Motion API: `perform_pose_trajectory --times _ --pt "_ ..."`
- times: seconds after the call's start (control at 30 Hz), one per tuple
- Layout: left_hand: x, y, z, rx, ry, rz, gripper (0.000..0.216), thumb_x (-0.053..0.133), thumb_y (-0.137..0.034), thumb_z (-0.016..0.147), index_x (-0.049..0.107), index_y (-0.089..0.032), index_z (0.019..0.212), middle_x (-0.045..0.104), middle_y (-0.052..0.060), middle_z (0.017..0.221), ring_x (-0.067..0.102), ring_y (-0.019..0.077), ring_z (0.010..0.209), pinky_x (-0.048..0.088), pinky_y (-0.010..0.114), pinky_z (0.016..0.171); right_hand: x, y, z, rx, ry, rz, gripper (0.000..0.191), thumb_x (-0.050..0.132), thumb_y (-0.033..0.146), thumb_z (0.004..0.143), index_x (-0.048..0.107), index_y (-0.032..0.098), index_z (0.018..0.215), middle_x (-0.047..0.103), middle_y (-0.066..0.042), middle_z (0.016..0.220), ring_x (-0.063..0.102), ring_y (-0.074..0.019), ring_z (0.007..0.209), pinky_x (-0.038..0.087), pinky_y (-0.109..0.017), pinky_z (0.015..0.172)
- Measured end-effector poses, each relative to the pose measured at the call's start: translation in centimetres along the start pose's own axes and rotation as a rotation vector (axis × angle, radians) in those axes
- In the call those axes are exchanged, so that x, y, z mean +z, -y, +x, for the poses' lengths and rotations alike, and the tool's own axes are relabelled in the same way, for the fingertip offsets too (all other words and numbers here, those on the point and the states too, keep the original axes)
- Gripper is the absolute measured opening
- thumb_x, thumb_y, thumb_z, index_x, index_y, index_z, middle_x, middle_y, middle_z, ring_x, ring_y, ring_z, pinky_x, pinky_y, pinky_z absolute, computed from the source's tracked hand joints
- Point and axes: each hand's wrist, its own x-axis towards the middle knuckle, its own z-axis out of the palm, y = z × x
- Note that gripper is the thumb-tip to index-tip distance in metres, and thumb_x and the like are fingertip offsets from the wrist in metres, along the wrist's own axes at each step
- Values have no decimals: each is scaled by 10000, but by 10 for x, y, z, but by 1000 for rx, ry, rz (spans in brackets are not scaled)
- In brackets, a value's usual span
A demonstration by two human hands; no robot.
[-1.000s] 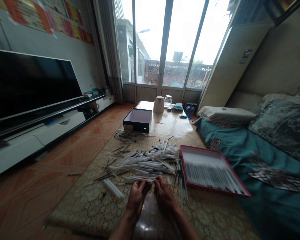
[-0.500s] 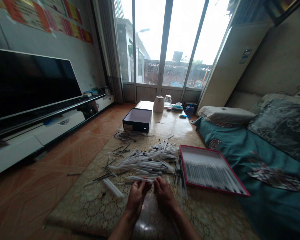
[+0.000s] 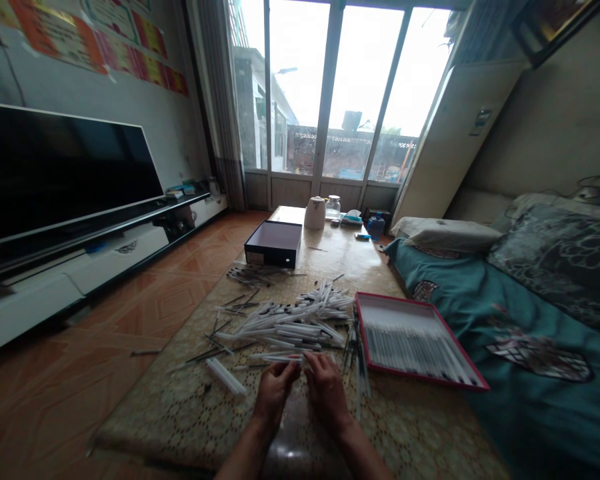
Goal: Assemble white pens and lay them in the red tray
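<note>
My left hand (image 3: 274,392) and my right hand (image 3: 325,388) meet near the front of a low table (image 3: 190,413). Both pinch the same thin white pen tube (image 3: 280,358), which lies level between their fingertips. Just beyond the hands spreads a heap of white pen tubes (image 3: 295,319). Thin dark refills (image 3: 230,330) lie scattered to its left. To the right sits a red-rimmed tray (image 3: 475,383) with pens laid in a row inside it.
A dark open box (image 3: 274,244) stands farther back on the table, with a white jug (image 3: 315,212) and a glass jar (image 3: 333,207) behind it. A teal-covered bed (image 3: 505,393) borders the right side. A television (image 3: 55,173) lines the left wall.
The hands have stayed together on the tube with barely any movement. The view has dipped slightly and shifted left.
</note>
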Motion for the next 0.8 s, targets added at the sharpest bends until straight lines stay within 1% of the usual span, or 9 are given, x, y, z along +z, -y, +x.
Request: perform_pose_trajectory --times 0.1,0.2,0.3,0.37,0.47,0.6,0.63,0.73,0.8 --pt "1 0 0 18 41 85 294 776 -312 566 724 -118 781 701 55 683 603 127 626 466 222 618 -5 -1 -2 -6 47 -53 311 466 140 846 588 279 1096 622 -39 943 561 -190 914 434 -314 804" --pt "5 -1 -1 5 30 86 318 794 -294 535 708 -126 790 691 36 678 603 120 618 470 224 624 -7 -6 -7 -9 76 14 312 414 112 860 591 275 1058 604 -32 909 570 -168 885 450 -274 759" --pt "7 -5 -3 -42 -33 37 444 816 -295 484 670 -140 874 694 50 750 638 145 667 495 257 664 -3 -15 -12 27 9 65 280 343 128 892 568 232 1023 585 -41 892 579 -157 848 463 -270 731" --pt "5 -12 -4 -57 -79 46 505 809 -322 485 638 -137 923 690 70 775 652 165 680 509 285 677 2 -20 -15 37 -50 56 260 318 154 910 552 216 1005 583 -46 879 582 -161 835 470 -285 724" --pt "-3 -26 -2 2 -121 166 480 773 -358 527 618 -132 922 677 80 801 655 175 663 522 307 661 7 -24 -16 17 -80 7 252 302 166 919 542 216 980 587 -44 855 585 -167 811 475 -298 703" --pt "-15 -37 5 108 -138 383 469 725 -378 567 627 -145 961 658 53 808 649 184 629 518 301 568 5 -22 -16 -29 -37 -68 272 301 125 901 540 225 982 582 -40 838 581 -167 797 472 -286 673" --pt "-17 -36 6 110 -115 417 445 716 -382 576 637 -142 943 658 47 789 645 184 619 512 297 550 4 -21 -16 -40 -17 -79 278 303 114 894 540 226 984 578 -40 837 578 -167 798 470 -282 669" --pt "-18 -30 7 85 -21 447 304 682 -392 622 656 -126 767 642 24 656 616 157 565 481 260 524 3 -19 -16 -54 22 -90 284 308 93 878 536 224 988 566 -40 833 571 -164 789 465 -276 670" --pt "-17 -26 6 71 -7 424 285 671 -399 637 643 -124 707 632 16 610 596 135 539 458 235 512 3 -18 -16 -53 25 -95 278 317 89 871 532 219 988 560 -41 828 567 -163 780 462 -274 671"
